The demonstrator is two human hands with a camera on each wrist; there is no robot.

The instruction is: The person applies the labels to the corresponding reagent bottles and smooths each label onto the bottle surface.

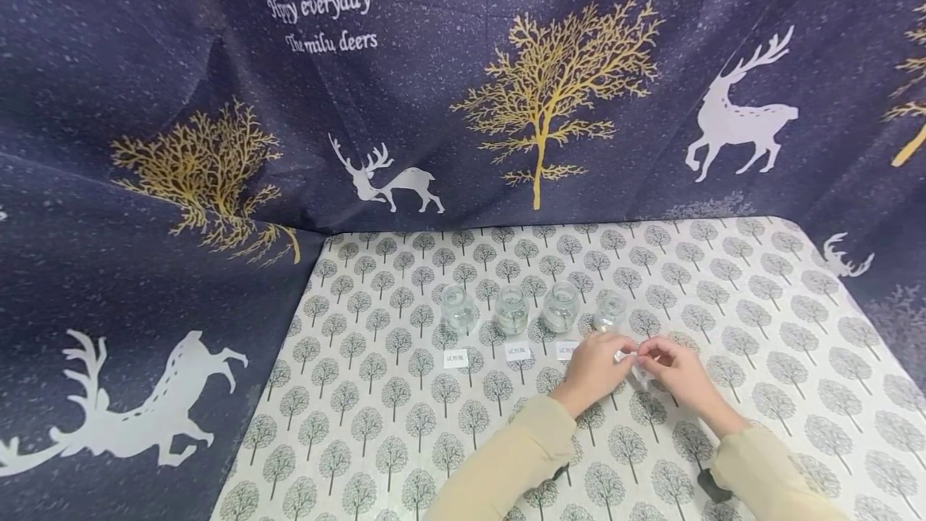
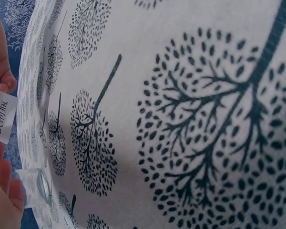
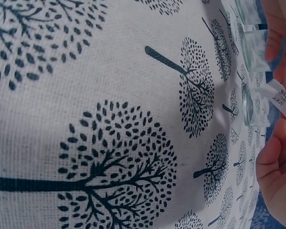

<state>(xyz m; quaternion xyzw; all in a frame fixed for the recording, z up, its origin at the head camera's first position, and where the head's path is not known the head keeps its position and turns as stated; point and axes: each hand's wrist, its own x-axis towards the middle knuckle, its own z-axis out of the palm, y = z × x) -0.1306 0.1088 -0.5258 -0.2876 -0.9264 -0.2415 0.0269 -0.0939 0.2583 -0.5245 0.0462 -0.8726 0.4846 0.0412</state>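
Both hands meet in front of the rightmost glass jar [image 1: 611, 309], their fingertips together. Between them is a small white label [image 2: 5, 116] printed with dark characters. My left hand [image 1: 599, 367] pinches one end of it. At the other end, the thumb and a finger of my right hand [image 1: 678, 370] pinch it too. In the right wrist view the label [image 3: 279, 98] slants between the two sets of fingertips. Three more glass jars, a left one [image 1: 458, 309], a middle one [image 1: 512, 312] and another [image 1: 560, 309], stand in a row to the left.
In front of the other jars lie similar white labels: a left one [image 1: 456, 358], a middle one [image 1: 517, 351] and one [image 1: 567, 350] partly behind the left hand. A tree-patterned cloth [image 1: 383, 424] covers the table. Dark blue curtains [image 1: 434, 103] hang behind and at the sides.
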